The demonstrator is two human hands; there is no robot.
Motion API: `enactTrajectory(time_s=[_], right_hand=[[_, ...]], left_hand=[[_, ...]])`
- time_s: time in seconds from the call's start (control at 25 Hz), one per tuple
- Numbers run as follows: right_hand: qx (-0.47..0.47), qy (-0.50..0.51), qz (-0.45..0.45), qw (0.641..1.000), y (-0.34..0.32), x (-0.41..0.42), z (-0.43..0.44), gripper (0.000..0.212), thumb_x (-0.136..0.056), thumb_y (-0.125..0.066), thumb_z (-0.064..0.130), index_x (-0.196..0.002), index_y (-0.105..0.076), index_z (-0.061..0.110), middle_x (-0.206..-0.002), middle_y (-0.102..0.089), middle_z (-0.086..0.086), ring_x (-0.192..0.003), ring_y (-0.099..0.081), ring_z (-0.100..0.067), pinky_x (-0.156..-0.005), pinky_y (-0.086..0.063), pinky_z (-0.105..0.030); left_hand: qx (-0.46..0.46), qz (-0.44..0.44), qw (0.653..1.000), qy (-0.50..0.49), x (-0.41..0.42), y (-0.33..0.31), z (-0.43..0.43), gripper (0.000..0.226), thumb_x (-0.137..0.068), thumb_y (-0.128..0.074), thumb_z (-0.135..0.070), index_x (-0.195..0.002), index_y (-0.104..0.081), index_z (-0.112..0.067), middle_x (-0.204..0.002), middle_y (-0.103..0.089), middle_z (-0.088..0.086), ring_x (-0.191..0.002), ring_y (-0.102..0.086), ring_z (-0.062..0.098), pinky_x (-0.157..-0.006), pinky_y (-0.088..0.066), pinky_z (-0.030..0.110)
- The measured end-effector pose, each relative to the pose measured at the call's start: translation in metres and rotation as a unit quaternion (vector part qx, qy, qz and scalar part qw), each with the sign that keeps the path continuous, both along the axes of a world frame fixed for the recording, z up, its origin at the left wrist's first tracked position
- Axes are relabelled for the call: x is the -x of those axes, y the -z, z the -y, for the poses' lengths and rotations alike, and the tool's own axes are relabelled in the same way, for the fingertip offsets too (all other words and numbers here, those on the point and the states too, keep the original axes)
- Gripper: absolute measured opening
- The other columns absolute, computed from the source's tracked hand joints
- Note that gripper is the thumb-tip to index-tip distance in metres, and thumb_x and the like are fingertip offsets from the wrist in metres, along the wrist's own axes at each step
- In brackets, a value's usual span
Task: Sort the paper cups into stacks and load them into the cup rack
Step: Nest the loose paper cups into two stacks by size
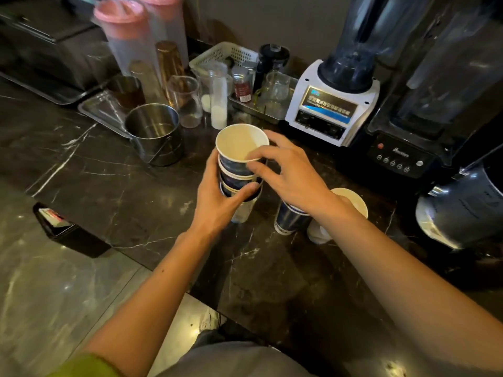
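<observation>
A stack of dark blue paper cups (239, 159) with white insides is held above the black marble counter (130, 191). My left hand (217, 197) grips the lower part of the stack from the left. My right hand (288, 170) pinches the top cup's rim with thumb and fingers. Another blue paper cup (291, 219) stands on the counter under my right wrist, and a white cup (351, 202) lies partly hidden behind that wrist. No cup rack is in view.
A steel pail (153, 131) stands left of the stack. Behind are glass beakers (187, 102), pink-lidded pitchers (125, 34), a white basket (223, 54) and a metal tray (258, 107). A white blender (334, 102), a black blender (424, 123) and a steel jug (462, 208) line the right.
</observation>
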State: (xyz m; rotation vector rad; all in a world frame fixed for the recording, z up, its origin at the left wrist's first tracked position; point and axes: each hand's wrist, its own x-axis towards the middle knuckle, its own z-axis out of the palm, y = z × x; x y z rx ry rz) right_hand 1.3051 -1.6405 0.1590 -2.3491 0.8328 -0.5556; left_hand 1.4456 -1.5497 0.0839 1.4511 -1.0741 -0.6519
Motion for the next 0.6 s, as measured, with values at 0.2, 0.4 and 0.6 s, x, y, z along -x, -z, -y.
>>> enactTrajectory(time_s=[0.2,0.4,0.6], right_hand=[[0.048,0.057,0.135,0.988,-0.02,-0.002,-0.002,0.006,-0.093,-0.063,0.018,-0.091,-0.068,0.015,-0.119,-0.06,-0.003,-0.113,-0.055,-0.017,-0.089,-0.046,-0.023],[0.073,0.152,0.247,0.954,-0.052,0.042,-0.006,0.008,-0.098,-0.057,0.018,-0.094,-0.063,0.016,-0.101,-0.061,0.004,-0.101,-0.055,0.001,-0.083,-0.047,-0.019],[0.099,0.199,0.224,0.949,-0.045,0.089,-0.017,0.007,-0.098,-0.056,0.012,-0.099,-0.063,0.013,-0.119,-0.061,0.001,-0.117,-0.053,0.0,-0.094,-0.043,-0.017]], left_hand=[[0.021,0.006,1.0,0.016,-0.009,0.009,0.004,0.081,-0.083,-0.075,-0.031,-0.149,-0.029,-0.021,-0.142,-0.046,-0.018,-0.131,-0.045,-0.007,-0.105,-0.04,0.014],[0.031,0.023,0.999,0.02,-0.012,0.012,0.005,0.078,-0.082,-0.075,-0.033,-0.145,-0.029,-0.033,-0.137,-0.043,-0.029,-0.13,-0.043,-0.01,-0.107,-0.039,0.016],[0.025,0.019,0.999,0.003,-0.012,0.02,0.006,0.083,-0.081,-0.076,-0.032,-0.147,-0.025,-0.032,-0.14,-0.039,-0.029,-0.129,-0.036,-0.018,-0.107,-0.033,0.008]])
